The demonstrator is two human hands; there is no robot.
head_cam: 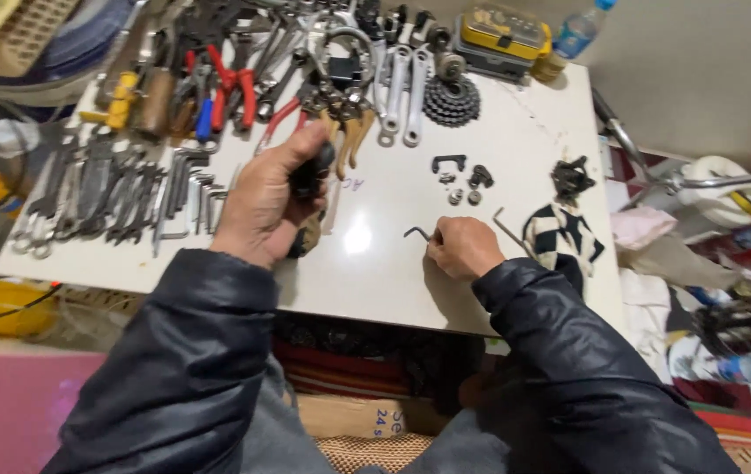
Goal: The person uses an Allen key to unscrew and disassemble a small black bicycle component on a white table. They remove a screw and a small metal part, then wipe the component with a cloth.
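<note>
White desk (516, 132) fills the view, seen from above; its far and left parts carry rows of tools. Wrenches and hex keys (121, 197) lie in ranks at left, red-handled pliers (230, 88) behind them, a toothed sprocket cluster (452, 101) at the far centre, a yellow case (500, 33) at the far edge. Checkered cloth (564, 235) lies at the right edge. Left hand (265, 206) is raised above the desk, fingers clamped round a dark part (309, 175); what the part is cannot be told. Right hand (463, 247) rests on the desk, fingers pinched together on a small black hex key (416, 233). The key lies just left of the right hand, its bent end pointing toward the left hand, long axis roughly across the desk. Right hand is the nearer; left hand sits apart, up and to the left. Small black fittings (461, 180) lie beyond the key, well apart from it.
</note>
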